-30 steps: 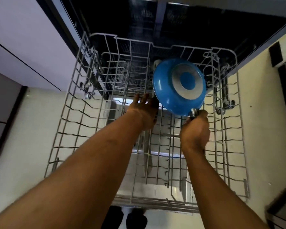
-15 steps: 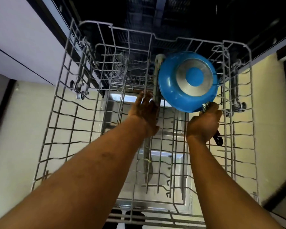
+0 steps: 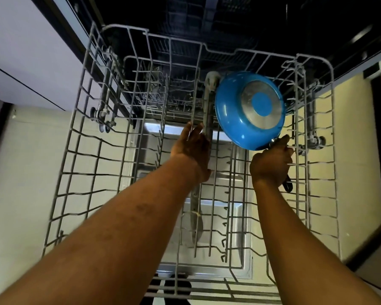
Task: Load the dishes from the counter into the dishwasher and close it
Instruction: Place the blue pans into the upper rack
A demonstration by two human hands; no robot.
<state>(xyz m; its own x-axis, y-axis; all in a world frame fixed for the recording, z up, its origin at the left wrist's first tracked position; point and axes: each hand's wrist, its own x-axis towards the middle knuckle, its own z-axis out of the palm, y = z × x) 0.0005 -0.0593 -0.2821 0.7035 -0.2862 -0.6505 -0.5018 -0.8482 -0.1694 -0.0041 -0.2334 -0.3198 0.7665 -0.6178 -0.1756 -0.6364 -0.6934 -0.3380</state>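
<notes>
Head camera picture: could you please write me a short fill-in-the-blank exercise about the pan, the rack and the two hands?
1. The pan held at the wire rack is ____ in colour.
2. The hand gripping the pan's handle is the person's ____ one.
3. The left hand, its fingers straight, holds ____.
Missing words: blue; right; nothing.

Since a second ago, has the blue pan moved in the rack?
Yes, slightly. The blue pan has shifted toward the right wall of the rack: it overlapped the grey hub before, and the hub shows clear of its left edge.
</notes>
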